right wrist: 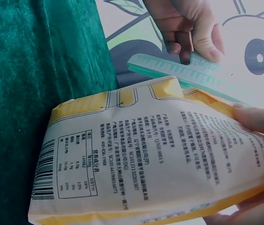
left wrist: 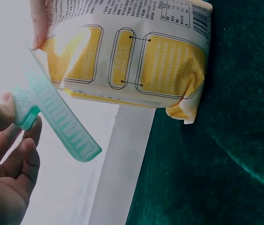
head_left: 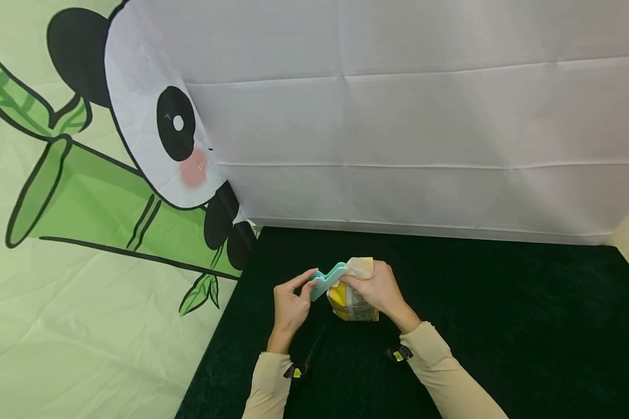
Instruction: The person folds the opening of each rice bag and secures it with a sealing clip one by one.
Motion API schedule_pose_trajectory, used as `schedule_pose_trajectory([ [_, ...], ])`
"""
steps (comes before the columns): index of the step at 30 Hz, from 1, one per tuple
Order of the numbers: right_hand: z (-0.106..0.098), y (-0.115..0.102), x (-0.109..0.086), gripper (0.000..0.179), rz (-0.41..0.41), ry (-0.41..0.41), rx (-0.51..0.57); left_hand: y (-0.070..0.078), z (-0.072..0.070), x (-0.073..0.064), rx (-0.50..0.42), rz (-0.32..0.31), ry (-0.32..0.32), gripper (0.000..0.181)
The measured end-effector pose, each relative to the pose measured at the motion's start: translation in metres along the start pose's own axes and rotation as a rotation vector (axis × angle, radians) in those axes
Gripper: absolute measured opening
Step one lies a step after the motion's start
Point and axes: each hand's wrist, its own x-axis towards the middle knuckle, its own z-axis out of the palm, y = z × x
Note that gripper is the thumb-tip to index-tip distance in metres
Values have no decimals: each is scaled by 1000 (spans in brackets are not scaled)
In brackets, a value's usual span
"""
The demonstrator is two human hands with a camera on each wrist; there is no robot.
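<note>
My left hand (head_left: 290, 309) pinches a teal bag clip (head_left: 325, 281) by its grip tab, between thumb and fingers. The clip's long ruled bar (left wrist: 71, 124) slants beside the bag's upper edge in the left wrist view. My right hand (head_left: 384, 290) grips the top of a yellow and white food bag (head_left: 355, 307), thumb on the near side. In the right wrist view, printed text and a barcode (right wrist: 44, 168) cover the bag's face, and the clip (right wrist: 179, 72) lies just behind it. Whether the clip touches the bag I cannot tell.
A dark green cloth (head_left: 503, 326) covers the table under both hands. Behind it hangs a white sheet (head_left: 419, 128), with a panda and bamboo print (head_left: 105, 192) on the left. Each wrist wears a small camera (head_left: 400, 353).
</note>
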Motion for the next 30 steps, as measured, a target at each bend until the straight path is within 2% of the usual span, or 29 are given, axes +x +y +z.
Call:
schedule_pose_trajectory([
  [6,-2,-2,-1,29,-7,-31,-21,2,-1,-1,2,-6,-9,22],
  [11,-9,-6,-5,30,-77,-44,-24,3,-2,-1,14,-7,-8,22],
  [15,-14,-8,-8,30,-119,-22,-21,3,-3,-1,40,1,-5,22],
  [19,-16,-6,-7,26,-117,-3,-23,4,-3,-1,48,23,-5,22],
  [30,-17,-6,-6,23,-120,20,-6,5,-2,0,58,35,-21,23],
])
